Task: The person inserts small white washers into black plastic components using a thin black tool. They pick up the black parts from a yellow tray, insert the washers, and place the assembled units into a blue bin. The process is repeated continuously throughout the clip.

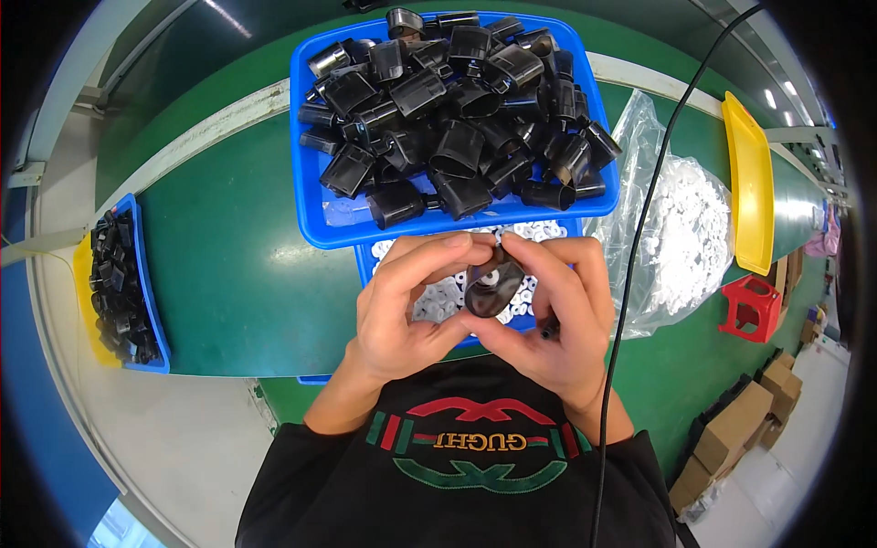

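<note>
Between my two hands is a black plastic housing (494, 287), hollow and oval, its opening turned up toward me. A small white ring shows inside it. My left hand (402, 297) pinches its left side with thumb and fingers. On the other side my right hand (568, 306) grips it with thumb and forefinger. A small dark tip (550, 329) pokes out at my right palm; what it belongs to is hidden. Just under my hands lies a blue tray of small white rings (438, 300), partly covered by my fingers.
A blue tray (315, 219) heaped with similar black housings (457, 146) stands beyond my hands. To the right are a clear bag of white pieces (685, 242), a yellow tray (751, 183) and a red stool (751, 309). Another bin (151, 283) sits far left. A black cable (630, 274) hangs at right.
</note>
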The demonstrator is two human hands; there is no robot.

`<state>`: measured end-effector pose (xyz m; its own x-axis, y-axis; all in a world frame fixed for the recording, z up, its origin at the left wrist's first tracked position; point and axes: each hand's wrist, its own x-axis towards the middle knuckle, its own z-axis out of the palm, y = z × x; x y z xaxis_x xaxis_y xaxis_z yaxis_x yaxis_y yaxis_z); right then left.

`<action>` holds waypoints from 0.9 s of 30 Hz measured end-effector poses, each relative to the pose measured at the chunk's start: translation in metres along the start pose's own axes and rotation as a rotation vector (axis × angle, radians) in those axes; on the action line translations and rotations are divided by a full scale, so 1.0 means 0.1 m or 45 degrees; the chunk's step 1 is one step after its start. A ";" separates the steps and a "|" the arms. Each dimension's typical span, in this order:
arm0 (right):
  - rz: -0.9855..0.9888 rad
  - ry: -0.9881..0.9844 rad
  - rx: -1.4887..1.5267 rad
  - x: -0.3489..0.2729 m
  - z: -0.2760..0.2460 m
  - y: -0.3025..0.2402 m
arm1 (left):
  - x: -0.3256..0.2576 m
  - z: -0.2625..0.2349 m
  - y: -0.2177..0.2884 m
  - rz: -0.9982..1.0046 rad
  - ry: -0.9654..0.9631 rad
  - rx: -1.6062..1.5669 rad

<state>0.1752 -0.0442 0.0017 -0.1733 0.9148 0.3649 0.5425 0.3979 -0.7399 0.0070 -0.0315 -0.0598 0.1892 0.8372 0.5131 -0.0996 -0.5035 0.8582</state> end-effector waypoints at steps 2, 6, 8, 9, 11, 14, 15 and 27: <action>-0.018 0.004 -0.017 -0.01 -0.01 0.00 | 0.00 0.03 0.01 0.019 0.057 -0.016; -0.098 0.011 0.030 -0.02 -0.15 -0.07 | 0.08 -0.16 0.02 0.119 0.006 0.078; -0.012 -0.090 -0.053 -0.04 -0.06 0.05 | 0.08 -0.24 -0.02 0.123 0.043 0.079; -0.084 -0.027 -0.033 -0.07 0.02 0.15 | 0.06 -0.28 -0.01 0.100 0.056 0.103; -0.050 -0.034 -0.013 -0.07 0.02 0.14 | 0.08 -0.36 -0.02 0.114 0.025 0.171; -0.011 -0.051 0.030 -0.12 0.06 0.17 | 0.05 -0.39 0.00 0.103 0.005 0.211; -0.005 -0.054 0.035 -0.11 0.07 0.17 | 0.05 -0.41 0.00 0.099 -0.014 0.226; -0.241 -0.215 0.155 -0.02 -0.01 0.18 | 0.18 -0.30 0.13 -0.408 -0.383 -0.074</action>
<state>0.1860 -0.0392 -0.0120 -0.4020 0.8181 0.4112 0.3863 0.5587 -0.7339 -0.0204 -0.0163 -0.0392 0.4942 0.8455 0.2023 -0.0428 -0.2088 0.9770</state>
